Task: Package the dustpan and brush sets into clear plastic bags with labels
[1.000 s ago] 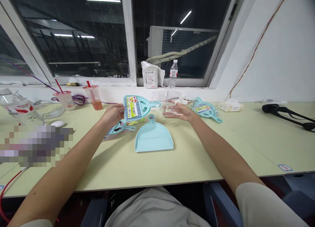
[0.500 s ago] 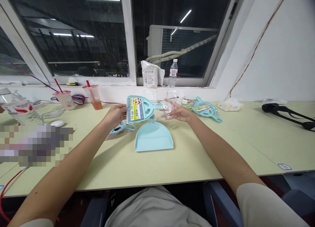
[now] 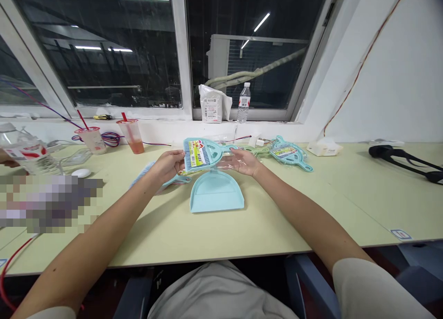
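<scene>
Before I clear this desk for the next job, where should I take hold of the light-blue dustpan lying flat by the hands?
Probably by its broad near edge, coming from the near side. The light-blue plastic dustpan lies flat, and its narrow handle end points away, mostly hidden behind the teal hand brush in the left hand. The near edge is free.

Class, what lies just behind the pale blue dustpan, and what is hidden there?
Behind the pale blue dustpan, the left hand holds a teal hand brush, the right hand clear plastic wrap. The brush hides the dustpan's handle tip.
</scene>
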`<state>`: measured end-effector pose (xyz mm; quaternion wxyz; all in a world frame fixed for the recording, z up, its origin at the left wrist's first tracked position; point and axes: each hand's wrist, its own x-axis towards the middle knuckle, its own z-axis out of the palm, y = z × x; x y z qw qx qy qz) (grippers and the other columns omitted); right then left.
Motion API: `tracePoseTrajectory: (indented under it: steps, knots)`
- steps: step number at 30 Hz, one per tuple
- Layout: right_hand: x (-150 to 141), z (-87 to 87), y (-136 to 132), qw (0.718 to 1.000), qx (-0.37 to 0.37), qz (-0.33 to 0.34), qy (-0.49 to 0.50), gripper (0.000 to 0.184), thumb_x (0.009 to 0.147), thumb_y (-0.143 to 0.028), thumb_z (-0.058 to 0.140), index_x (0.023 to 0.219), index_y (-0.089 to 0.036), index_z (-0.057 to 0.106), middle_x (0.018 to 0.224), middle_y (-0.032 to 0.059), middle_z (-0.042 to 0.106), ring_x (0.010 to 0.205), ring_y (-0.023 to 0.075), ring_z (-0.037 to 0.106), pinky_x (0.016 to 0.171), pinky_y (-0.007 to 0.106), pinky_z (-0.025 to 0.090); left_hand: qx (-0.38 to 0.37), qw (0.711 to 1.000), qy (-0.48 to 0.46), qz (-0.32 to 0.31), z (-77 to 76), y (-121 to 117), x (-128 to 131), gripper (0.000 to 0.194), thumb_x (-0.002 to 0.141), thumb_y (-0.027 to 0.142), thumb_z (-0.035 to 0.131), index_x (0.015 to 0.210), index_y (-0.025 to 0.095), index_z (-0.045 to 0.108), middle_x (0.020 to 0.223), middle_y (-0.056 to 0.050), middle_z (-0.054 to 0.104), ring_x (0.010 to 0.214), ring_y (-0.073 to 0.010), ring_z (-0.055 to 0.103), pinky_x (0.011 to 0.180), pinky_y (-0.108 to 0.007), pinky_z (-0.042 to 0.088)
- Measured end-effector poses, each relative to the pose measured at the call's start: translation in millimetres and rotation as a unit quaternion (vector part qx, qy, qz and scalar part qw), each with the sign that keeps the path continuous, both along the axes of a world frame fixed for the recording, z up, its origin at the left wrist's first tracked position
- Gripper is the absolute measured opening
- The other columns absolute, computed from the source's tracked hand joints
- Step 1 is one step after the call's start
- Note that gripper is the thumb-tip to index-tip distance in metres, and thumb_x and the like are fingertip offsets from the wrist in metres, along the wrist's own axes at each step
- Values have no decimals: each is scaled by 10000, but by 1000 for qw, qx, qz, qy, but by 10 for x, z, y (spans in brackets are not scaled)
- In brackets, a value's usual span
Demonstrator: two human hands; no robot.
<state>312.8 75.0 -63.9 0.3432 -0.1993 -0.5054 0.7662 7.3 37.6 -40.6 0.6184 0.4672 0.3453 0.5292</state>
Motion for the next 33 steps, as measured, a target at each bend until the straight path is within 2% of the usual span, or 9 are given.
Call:
tracePoseTrajectory:
  steps: [5,10,15,18,21,25,28,33]
  knots:
    - [-69,-30,-27,999,9,-17,30,253,913,-306,535,1087,-170,658,1067,130,761,1059,287,721,1053,497,507,-8,1000,8,-16,-70,8,28,198,863,110,620,1029,61,716,1075,-216,735,931,-269,733,787,-342,615]
    - [-90,-39,-45,999,13,-35,29,186,892,-282,569,1038,-202,649,1037,99,770,1009,284,735,1044,521,509,-44,997,-29,-58,-28,-37,51,207,906,158,594,1077,95,693,1129,-208,725,988,-283,723,841,-427,614]
    - [-46,-9,-12,998,-27,-48,6,216,894,-351,579,1035,-195,626,1023,114,762,980,308,740,990,540,539,-16,998,-43,-32,-48,-6,43,165,867,129,626,1005,68,695,1086,-222,730,980,-299,729,853,-438,614]
    - [20,-14,44,993,-49,-108,13,174,899,-362,602,963,-201,595,995,118,755,949,288,741,923,497,580,-3,999,-39,-15,-80,23,33,137,855,116,639,966,61,697,1082,-226,729,981,-298,729,844,-423,617]
    - [82,-46,110,985,-55,-160,14,68,876,-220,632,914,-186,587,896,119,748,858,248,732,867,451,599,8,999,-32,-8,-91,26,37,129,845,111,664,961,69,700,1080,-212,731,974,-288,729,837,-412,617]
    - [112,-77,170,973,-55,-222,-19,77,843,-96,626,877,-164,612,734,76,709,673,183,669,749,366,601,24,999,-27,26,-76,-10,67,78,837,125,691,898,77,698,1017,-190,739,913,-266,734,828,-411,617]
    - [101,-54,171,961,-36,-264,-69,55,850,-93,619,853,-146,632,646,55,664,590,154,625,592,266,539,24,998,-28,43,-56,-46,94,39,846,114,672,861,80,685,968,-178,737,890,-249,731,802,-382,620]
    - [60,14,130,949,-8,-309,-66,75,844,-67,596,802,-125,620,587,19,613,485,116,544,471,232,452,24,998,-30,52,-24,-83,110,43,833,91,657,866,112,639,938,-153,726,876,-227,730,770,-346,619]
